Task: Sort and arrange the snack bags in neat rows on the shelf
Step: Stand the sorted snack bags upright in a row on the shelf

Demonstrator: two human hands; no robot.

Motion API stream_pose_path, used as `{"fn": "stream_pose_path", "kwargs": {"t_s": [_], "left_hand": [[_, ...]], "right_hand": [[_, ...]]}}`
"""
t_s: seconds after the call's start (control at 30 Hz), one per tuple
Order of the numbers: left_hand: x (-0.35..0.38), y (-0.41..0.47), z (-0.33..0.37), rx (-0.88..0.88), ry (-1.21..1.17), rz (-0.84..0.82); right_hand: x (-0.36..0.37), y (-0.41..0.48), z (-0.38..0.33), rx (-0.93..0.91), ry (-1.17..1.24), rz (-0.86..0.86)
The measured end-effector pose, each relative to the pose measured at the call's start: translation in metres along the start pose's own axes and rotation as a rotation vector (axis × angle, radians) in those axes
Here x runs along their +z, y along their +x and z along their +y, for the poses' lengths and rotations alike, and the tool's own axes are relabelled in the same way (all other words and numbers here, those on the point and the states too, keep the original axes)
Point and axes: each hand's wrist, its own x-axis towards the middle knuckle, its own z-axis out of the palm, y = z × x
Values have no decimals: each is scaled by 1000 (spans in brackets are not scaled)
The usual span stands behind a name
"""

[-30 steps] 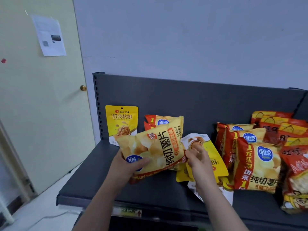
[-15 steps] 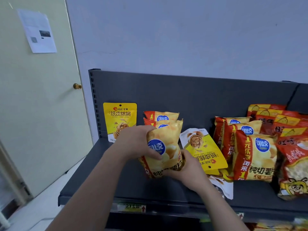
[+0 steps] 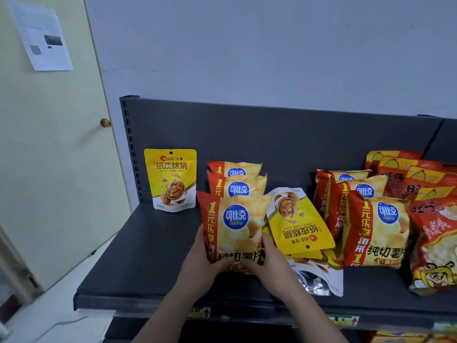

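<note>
A yellow-and-red chip bag [image 3: 235, 226] stands upright on the dark shelf [image 3: 138, 263], in front of two like bags [image 3: 236, 186]. My left hand [image 3: 200, 258] grips its lower left edge and my right hand [image 3: 269, 261] its lower right edge. A yellow walnut pouch [image 3: 173, 179] stands upright at the far left by the back panel. Another walnut pouch [image 3: 296, 224] lies upside down just right of the held bag, over several flat pouches. Three more chip bags [image 3: 376, 229] stand in a row further right.
Red snack bags [image 3: 415, 179] are stacked at the back right, and a red-and-yellow cartoon bag [image 3: 435, 248] sits at the right edge. A door [image 3: 49, 169] with a knob is to the left. Price tags line the shelf's front lip [image 3: 197, 311].
The chip bag was held sideways above the shelf, then turned upright and set down in front of the two bags. My right hand moved from the walnut pouch onto the bag's lower right edge.
</note>
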Motion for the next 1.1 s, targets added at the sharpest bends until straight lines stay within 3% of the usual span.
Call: {"fn": "stream_pose_path", "kwargs": {"t_s": [0.23, 0.33, 0.43, 0.5, 0.57, 0.77, 0.97, 1.1], "left_hand": [[-2, -5, 11, 52, 46, 87], [1, -12, 30, 133, 223, 346], [13, -21, 58, 400, 312, 550], [31, -24, 74, 533, 306, 445], [54, -23, 84, 528, 330, 229], [130, 8, 78, 153, 328, -140], [166, 41, 56, -81, 407, -190], [169, 50, 61, -135, 382, -82]], "right_hand": [[-15, -2, -4, -3, -79, 24], [-34, -6, -1, -3, -175, 72], [-61, -6, 9, 28, -266, 157], [-80, -5, 21, 76, -299, 194], [-96, -3, 32, 142, -327, 209], [-124, 8, 62, 268, -379, 115], [-127, 27, 79, 282, -362, 24], [-130, 32, 78, 217, -355, 80]]}}
